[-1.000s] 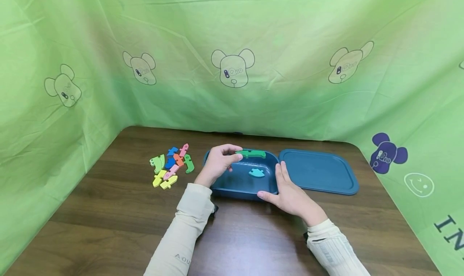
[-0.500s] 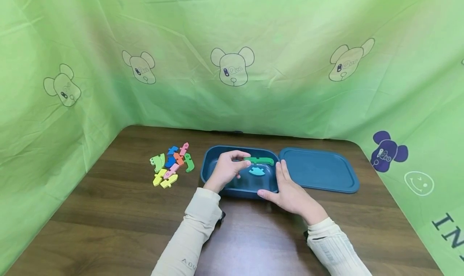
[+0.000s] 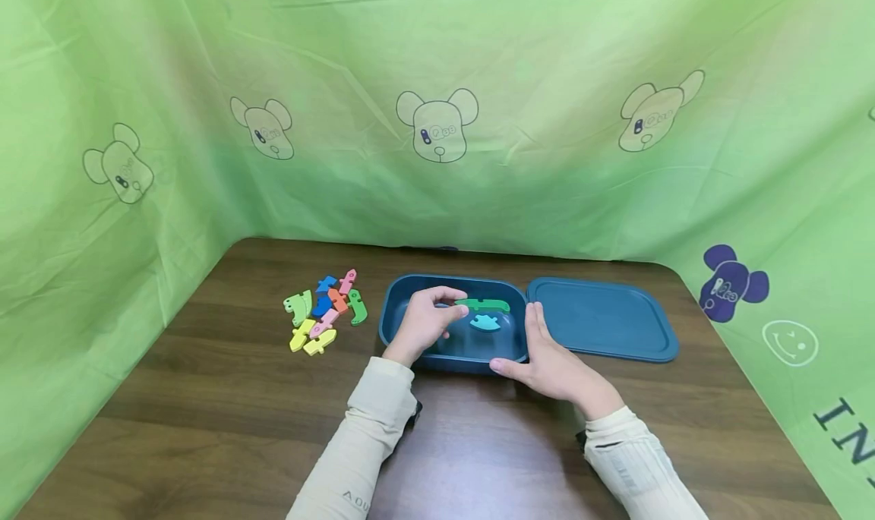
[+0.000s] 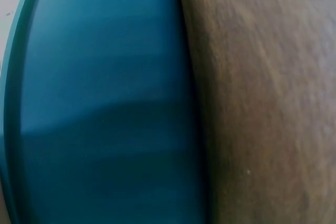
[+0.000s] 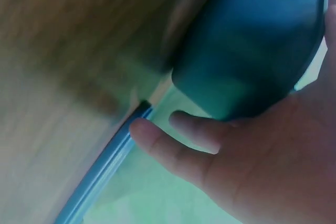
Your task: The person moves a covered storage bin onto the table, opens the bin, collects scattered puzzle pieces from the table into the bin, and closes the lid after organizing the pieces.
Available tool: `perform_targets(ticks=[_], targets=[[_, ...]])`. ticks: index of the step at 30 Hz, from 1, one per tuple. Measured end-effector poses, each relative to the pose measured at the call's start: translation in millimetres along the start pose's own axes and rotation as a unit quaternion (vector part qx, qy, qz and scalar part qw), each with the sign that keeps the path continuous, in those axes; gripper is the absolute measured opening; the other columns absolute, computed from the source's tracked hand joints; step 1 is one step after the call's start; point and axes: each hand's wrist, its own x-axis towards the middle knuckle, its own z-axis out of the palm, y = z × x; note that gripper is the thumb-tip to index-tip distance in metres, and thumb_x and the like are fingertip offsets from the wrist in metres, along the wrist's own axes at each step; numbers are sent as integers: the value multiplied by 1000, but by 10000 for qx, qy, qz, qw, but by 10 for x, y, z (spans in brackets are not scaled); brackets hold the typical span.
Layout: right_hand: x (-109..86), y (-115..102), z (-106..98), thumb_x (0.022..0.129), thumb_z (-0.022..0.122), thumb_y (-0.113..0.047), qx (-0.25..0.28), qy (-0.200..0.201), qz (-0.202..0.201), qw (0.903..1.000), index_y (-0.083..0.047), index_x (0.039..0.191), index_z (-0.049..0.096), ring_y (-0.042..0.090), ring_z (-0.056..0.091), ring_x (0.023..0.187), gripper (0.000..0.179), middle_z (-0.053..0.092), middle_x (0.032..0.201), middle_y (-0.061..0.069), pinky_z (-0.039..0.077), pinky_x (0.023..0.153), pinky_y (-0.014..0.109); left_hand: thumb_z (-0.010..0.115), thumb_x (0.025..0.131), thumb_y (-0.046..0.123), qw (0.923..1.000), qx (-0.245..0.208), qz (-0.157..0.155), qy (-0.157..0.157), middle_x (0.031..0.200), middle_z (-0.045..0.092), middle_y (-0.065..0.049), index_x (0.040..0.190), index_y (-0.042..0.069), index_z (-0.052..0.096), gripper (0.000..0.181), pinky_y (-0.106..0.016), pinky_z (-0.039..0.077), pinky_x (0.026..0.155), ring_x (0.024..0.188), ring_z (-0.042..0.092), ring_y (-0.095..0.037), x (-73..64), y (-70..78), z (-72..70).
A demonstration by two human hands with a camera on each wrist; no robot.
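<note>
In the head view, my left hand [image 3: 425,324] reaches into a dark blue plastic box [image 3: 403,285], pinching the left end of a long, flat green puzzle piece [image 3: 488,305] between thumb and fingertips. A turquoise puzzle piece [image 3: 484,323] lies on the box's floor, just nearer than the green one. My right hand [image 3: 557,364] rests at the box's right end, with straight fingers along that side and the thumb at the front rim. The right wrist view shows this hand [image 5: 262,161] against the outer wall of the box [image 5: 252,40]. Only the box's outer side [image 4: 105,77] and tabletop fill the left wrist view.
Left of the box lies a loose cluster of puzzle pieces, including a light green piece [image 3: 298,307], a yellow piece [image 3: 319,342], a pink piece [image 3: 324,323] and a green piece [image 3: 357,307]. The blue lid [image 3: 601,319] lies flat on the wooden table [image 3: 225,414], right of the box.
My left hand has moved right and down into the box with the green puzzle piece, then slightly back left. My right hand has shifted a little right, staying at the box's end.
</note>
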Motion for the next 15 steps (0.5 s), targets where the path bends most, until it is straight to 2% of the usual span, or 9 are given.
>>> perform_targets(ticks=[4, 11, 15], targets=[[-43, 34, -71, 93, 60, -63, -97, -27, -171, 9998, 9, 156, -6, 47, -1, 149, 116, -14, 162, 28, 16, 115, 61, 74, 94, 18, 10000, 31, 12, -18, 105, 67, -1, 119, 8, 73, 27, -42, 56, 62, 83, 62, -46, 5, -8, 12], [-56, 46, -91, 94, 57, -65, -203, -17, -262, 9994, 9, 156, -2, 46, 1, 150, 113, -8, 163, 29, 16, 115, 61, 74, 94, 18, 9999, 111, -22, -20, 106, 67, 0, 121, 9, 73, 28, -53, 57, 70, 75, 61, -39, 9, -11, 8], [-51, 52, -77, 94, 58, -65, -248, 23, -251, 9994, 9, 156, -1, 45, 1, 150, 114, -7, 163, 29, 16, 115, 60, 74, 94, 17, 9999, 124, -50, -28, 107, 67, -1, 121, 9, 73, 28, -55, 56, 71, 79, 62, -42, 9, -15, 18]])
